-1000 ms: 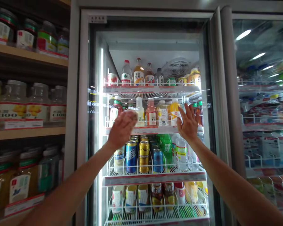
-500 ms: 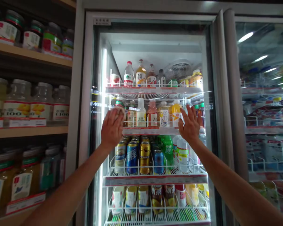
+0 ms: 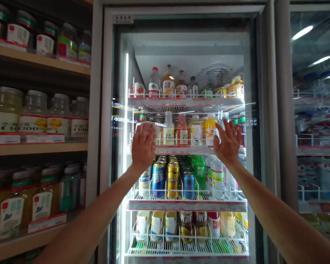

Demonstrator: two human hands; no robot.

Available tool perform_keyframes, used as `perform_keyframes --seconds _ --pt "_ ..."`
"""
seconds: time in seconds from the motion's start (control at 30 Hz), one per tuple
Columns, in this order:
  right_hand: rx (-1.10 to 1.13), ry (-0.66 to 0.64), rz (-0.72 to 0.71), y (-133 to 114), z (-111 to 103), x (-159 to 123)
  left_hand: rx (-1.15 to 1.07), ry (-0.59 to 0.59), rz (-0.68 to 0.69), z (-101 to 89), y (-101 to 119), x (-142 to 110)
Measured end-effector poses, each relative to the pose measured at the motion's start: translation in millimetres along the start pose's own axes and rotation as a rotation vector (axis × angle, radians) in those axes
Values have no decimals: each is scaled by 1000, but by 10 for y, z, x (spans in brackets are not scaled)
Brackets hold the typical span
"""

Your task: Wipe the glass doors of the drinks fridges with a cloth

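While both bare arms reach up from the lower corners of my feed, the left hand (image 3: 143, 149) shows as a blur, so I read it as moving. Its fingers overlie a pale cloth (image 3: 149, 126) at the fridge's glass door (image 3: 116, 66), though from my end I can't tell whether they grip it or only press it flat. Half a second ago that cloth sat closer to the door's left edge; a second ago it was farther right, beside the pale C100 bottle (image 3: 168, 132). Now it lies between those spots, which I take for a back-and-forth stroke returning over the same patch of glass.

The right hand (image 3: 227, 143) keeps its place, fingers spread and holding nothing that I can see, in front of the second shelf's right part, just beside the orange juice bottle (image 3: 210, 128). Whether its palm bears on the glass, I can't be sure.

Behind the door, the shelf below carries a gold can (image 3: 173, 180), a short blue can (image 3: 188, 185) and a large green bottle (image 3: 200, 167). Farthest back, above, I make out a round fan grille (image 3: 214, 77).
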State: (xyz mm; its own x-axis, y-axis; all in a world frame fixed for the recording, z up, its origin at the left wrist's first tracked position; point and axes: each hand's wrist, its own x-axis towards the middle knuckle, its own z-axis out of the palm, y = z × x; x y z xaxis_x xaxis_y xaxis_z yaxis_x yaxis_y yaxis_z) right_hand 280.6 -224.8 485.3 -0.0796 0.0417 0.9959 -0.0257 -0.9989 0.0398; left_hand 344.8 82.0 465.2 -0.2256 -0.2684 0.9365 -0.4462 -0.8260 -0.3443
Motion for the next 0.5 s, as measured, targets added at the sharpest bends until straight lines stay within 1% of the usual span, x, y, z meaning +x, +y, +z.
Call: perform_keyframes --seconds 0.03,0.07,0.1,0.13,0.17,0.2,0.23,0.3,0.33,0.37,0.4,0.5 --pt "2 3 -2 2 0 -1 -19 -56 109 21 112 -28" --pt "5 6 -6 4 0 -2 -38 -125 256 38 211 -61" --pt "11 10 -12 7 1 -3 -51 -190 382 50 270 -87" --pt "17 15 -17 9 1 -4 -56 -233 459 54 272 -99" --pt "23 19 -19 11 2 -4 -50 -247 474 47 214 -91" --pt "27 21 -19 12 2 -4 -32 -222 416 31 104 -67" --pt "29 21 -19 11 2 -4 -10 -168 304 8 -34 -35" --pt "26 20 -13 5 1 -3 37 -8 24 -45 -290 11" --pt "23 20 -10 2 -1 -3 43 41 -55 -68 -362 6" --pt "20 21 -8 -2 -3 -2 39 59 -79 -86 -385 -21" --pt "17 21 -8 -4 -4 -2 21 44 -35 -98 -365 -66" --pt "12 20 -14 -1 -5 -2 -51 -109 276 -116 -231 -197"
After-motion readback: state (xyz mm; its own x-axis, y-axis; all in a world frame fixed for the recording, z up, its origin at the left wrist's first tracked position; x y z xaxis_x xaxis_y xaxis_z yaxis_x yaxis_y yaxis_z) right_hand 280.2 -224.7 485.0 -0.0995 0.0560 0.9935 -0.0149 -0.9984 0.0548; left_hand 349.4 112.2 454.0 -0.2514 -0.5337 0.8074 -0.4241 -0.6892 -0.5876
